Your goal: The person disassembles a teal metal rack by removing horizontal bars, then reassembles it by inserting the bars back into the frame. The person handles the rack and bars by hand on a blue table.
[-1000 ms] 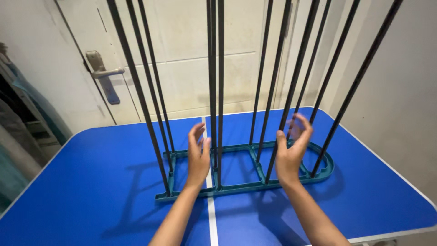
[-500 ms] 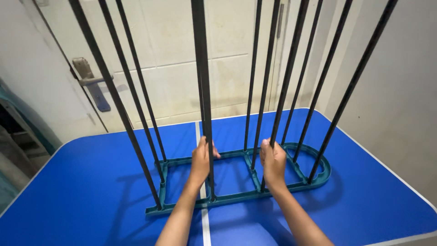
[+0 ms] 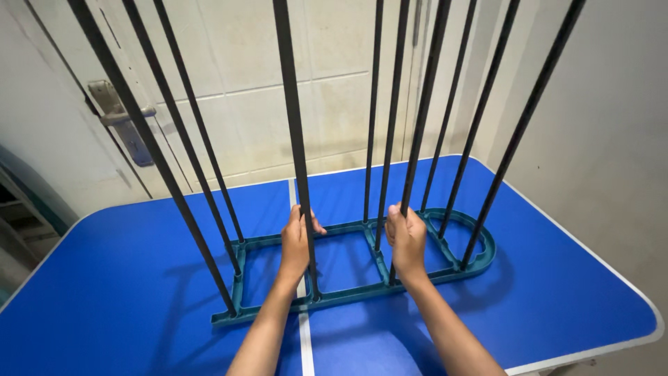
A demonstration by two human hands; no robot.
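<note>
Rods [image 3: 296,139] stand upright in a green base [image 3: 348,292] on the table [image 3: 125,292]; left hand [image 3: 296,247] and right hand [image 3: 407,240] each clamp one low down. Probably stiff, light, top-heavy.

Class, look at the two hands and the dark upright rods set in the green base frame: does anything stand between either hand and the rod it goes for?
Nothing visible does. The left hand is closed around one front rod, and the right hand around another front rod, both just above the green base frame on the blue table.
</note>
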